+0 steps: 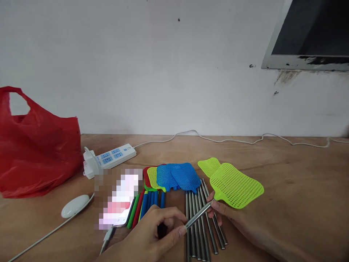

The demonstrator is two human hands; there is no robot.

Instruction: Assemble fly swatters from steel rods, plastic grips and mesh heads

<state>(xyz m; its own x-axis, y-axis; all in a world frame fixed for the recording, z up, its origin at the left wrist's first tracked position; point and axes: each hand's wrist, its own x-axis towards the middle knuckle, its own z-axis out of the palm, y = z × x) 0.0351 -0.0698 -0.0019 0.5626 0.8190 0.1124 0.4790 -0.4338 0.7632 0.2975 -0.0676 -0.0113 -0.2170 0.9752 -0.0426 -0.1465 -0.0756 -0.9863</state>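
A metal tube (200, 215) slants between my two hands, with a yellow-green fly swatter head (236, 185) at its upper end. My left hand (160, 231) pinches the tube's lower end. Close to the joint with the head, my right hand (219, 210) grips the tube. Beneath lies a row of several loose metal tubes (200, 236). Blue mesh swatter heads (178, 175) overlap a yellow-green one and red ones behind my left hand. Coloured handles (148, 202) in green, red and blue lie partly hidden by that hand. Another yellow-green head (208, 166) rests behind the held one.
At the left stands a red plastic bag (40, 145). A white power strip (117, 154) has its cord (229, 141) running along the wall. A phone (122, 207), partly blurred out, lies by a white oval object (75, 206) and a cable. A dark screen (313, 29) hangs upper right.
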